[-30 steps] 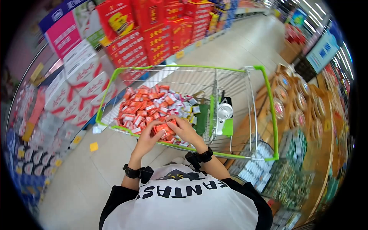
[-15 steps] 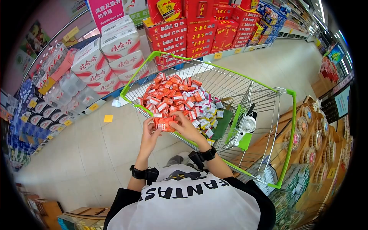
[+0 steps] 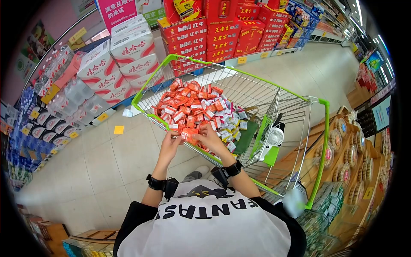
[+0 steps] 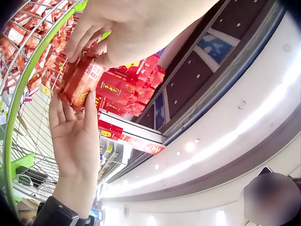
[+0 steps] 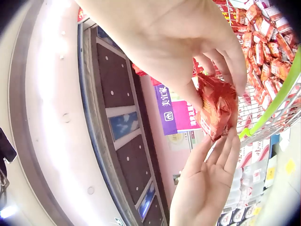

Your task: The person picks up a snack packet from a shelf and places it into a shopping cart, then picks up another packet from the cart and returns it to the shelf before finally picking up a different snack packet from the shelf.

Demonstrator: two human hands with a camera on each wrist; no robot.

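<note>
Both hands hold one small red-orange snack packet [image 3: 187, 135] over the near rim of a shopping cart [image 3: 156, 121]. My left hand [image 3: 169, 146] pinches its left end, while my right hand [image 3: 211, 140] grips the right end. A pale printed label [image 4: 94, 72] shows on the packet in the left wrist view, and its wrapper [image 5: 217, 106] looks crinkled in the right wrist view. Just beyond the fingers lies a heap of similar red packets [image 3: 184, 102] in the basket, with white and yellow ones [image 3: 233, 128] on its right side.
A green bag [image 3: 247, 139] lies beside the heap. Behind the cart's divider sits a white handheld fan [image 3: 274, 139]. Stacked drink cartons [image 3: 135, 51] and red boxes [image 3: 222, 40] line the far side; a wooden shelf of round tubs [image 3: 342, 171] stands at right.
The head view has swung, so the cart now appears turned with its right side nearer. Both hands keep hold of the packet, which has shifted slightly up toward the heap since half a second ago.
</note>
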